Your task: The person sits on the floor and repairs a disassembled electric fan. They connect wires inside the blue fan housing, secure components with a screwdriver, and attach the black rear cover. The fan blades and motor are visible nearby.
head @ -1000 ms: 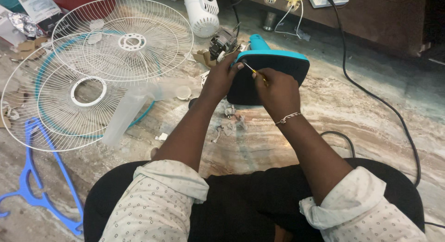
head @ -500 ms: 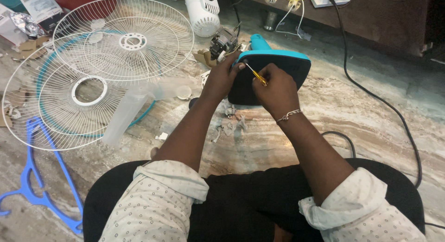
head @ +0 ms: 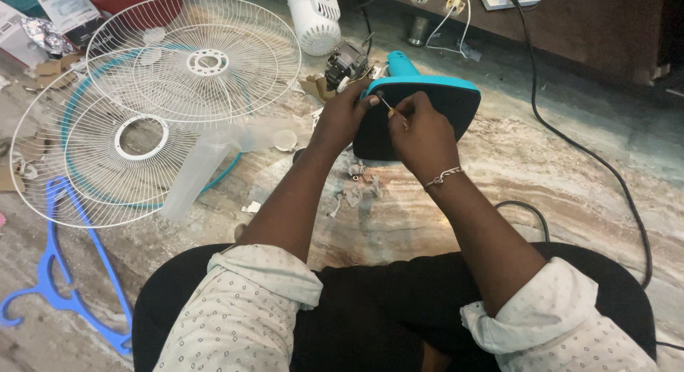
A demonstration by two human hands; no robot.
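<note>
Two hands working at the top edge of an upturned fan base on the stone floor.

The left hand is curled around the teal-and-black fan base, steadying it; the right hand pinches a thin screwdriver against the base's upper rim, near the bare motor. The narrow tip could slip off and jab the left fingers beside it. Small loose parts below the base could scatter if knocked.

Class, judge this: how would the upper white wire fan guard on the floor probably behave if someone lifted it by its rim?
The white wire fan guard is mostly thin wires and gaps, so probably light for its size. Its thin wires may flex or bend. It overlaps the second guard, so the two might snag.
</note>
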